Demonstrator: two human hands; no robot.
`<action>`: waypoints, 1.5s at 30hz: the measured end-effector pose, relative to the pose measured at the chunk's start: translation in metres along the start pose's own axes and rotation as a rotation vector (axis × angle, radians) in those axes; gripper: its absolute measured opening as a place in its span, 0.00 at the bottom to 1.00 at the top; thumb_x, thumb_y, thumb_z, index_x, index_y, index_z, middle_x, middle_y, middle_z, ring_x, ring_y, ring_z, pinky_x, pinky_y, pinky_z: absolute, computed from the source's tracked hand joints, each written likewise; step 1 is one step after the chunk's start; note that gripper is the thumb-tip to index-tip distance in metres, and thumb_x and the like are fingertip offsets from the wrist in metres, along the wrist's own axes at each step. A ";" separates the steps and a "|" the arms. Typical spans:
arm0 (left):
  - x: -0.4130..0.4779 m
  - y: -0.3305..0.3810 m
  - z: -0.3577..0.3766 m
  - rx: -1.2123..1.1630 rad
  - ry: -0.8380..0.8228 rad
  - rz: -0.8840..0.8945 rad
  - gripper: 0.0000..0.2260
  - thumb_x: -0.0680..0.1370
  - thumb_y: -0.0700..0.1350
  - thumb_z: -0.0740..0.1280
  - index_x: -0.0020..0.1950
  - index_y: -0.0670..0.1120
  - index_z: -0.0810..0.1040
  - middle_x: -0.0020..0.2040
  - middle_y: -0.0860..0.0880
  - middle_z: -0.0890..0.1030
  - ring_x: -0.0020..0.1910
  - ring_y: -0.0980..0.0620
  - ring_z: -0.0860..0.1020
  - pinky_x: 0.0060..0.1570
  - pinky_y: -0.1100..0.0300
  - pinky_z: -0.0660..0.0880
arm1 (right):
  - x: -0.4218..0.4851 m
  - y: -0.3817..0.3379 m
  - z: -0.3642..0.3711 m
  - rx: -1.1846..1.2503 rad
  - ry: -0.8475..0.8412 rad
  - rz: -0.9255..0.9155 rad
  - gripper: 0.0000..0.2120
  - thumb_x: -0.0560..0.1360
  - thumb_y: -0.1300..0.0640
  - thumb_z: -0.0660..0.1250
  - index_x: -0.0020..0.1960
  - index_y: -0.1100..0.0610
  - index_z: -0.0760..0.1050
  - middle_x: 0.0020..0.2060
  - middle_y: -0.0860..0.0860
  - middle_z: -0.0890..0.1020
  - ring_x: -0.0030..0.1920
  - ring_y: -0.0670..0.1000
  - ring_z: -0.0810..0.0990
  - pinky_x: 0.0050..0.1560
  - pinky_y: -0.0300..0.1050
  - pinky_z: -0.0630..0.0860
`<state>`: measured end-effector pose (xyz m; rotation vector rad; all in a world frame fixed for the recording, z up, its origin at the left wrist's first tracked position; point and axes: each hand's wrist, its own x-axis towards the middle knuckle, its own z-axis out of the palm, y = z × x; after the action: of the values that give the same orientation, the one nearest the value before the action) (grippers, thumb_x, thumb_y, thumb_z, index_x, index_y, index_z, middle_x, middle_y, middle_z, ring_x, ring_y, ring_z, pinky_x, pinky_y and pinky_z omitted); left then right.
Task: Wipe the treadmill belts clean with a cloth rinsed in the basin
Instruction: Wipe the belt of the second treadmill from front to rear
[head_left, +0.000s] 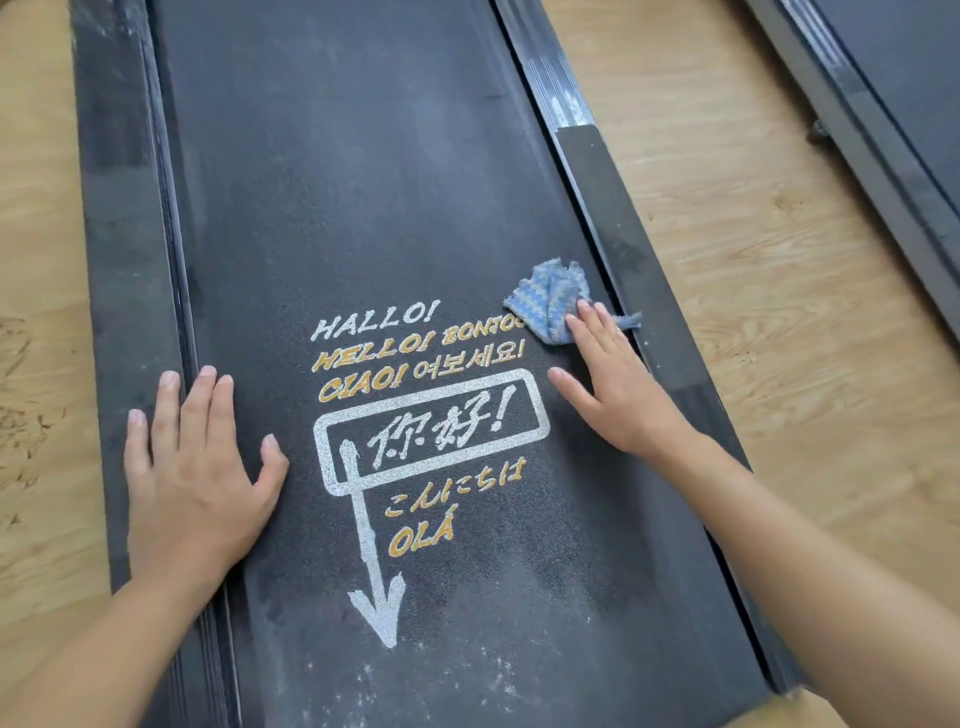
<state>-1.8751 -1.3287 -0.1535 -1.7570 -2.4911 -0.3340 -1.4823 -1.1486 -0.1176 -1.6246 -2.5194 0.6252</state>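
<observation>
The single head camera is looking forward and steeply down, at close range, onto the treadmill belt (363, 208), which is filling the frame's centre.

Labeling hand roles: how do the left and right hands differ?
Left hand lies flat, bare, across the left rail and belt edge; right hand presses the blue cloth near the right rail. Right hand reaches farther up the belt than left hand. Both open, palms down.

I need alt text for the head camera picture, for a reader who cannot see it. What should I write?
A person's open right hand presses a crumpled blue cloth onto a dusty black treadmill belt, near its right edge. The left hand lies flat across the belt's left edge. Printed greetings and an arrow lie between the hands.
</observation>
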 end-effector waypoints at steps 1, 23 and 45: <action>0.000 0.000 0.000 0.000 0.002 -0.002 0.33 0.80 0.56 0.56 0.81 0.39 0.66 0.83 0.42 0.66 0.85 0.40 0.56 0.83 0.38 0.51 | 0.008 -0.002 -0.004 0.047 0.062 -0.027 0.31 0.85 0.45 0.59 0.82 0.60 0.61 0.83 0.54 0.57 0.84 0.51 0.49 0.83 0.49 0.49; 0.002 0.002 -0.001 0.013 0.004 -0.013 0.34 0.80 0.57 0.56 0.81 0.38 0.67 0.83 0.42 0.66 0.85 0.40 0.58 0.83 0.37 0.53 | 0.075 0.012 -0.060 0.105 0.086 0.057 0.03 0.78 0.50 0.74 0.48 0.42 0.81 0.43 0.42 0.78 0.54 0.54 0.75 0.54 0.48 0.71; 0.002 0.002 -0.002 0.016 0.002 -0.007 0.33 0.80 0.56 0.56 0.81 0.39 0.67 0.83 0.42 0.67 0.85 0.40 0.58 0.83 0.38 0.52 | 0.130 -0.026 0.007 -0.033 0.269 0.026 0.07 0.82 0.54 0.67 0.52 0.58 0.74 0.50 0.57 0.76 0.51 0.62 0.72 0.49 0.57 0.72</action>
<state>-1.8740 -1.3270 -0.1509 -1.7416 -2.4914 -0.3150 -1.5629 -1.0448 -0.1333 -1.6307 -2.3302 0.3421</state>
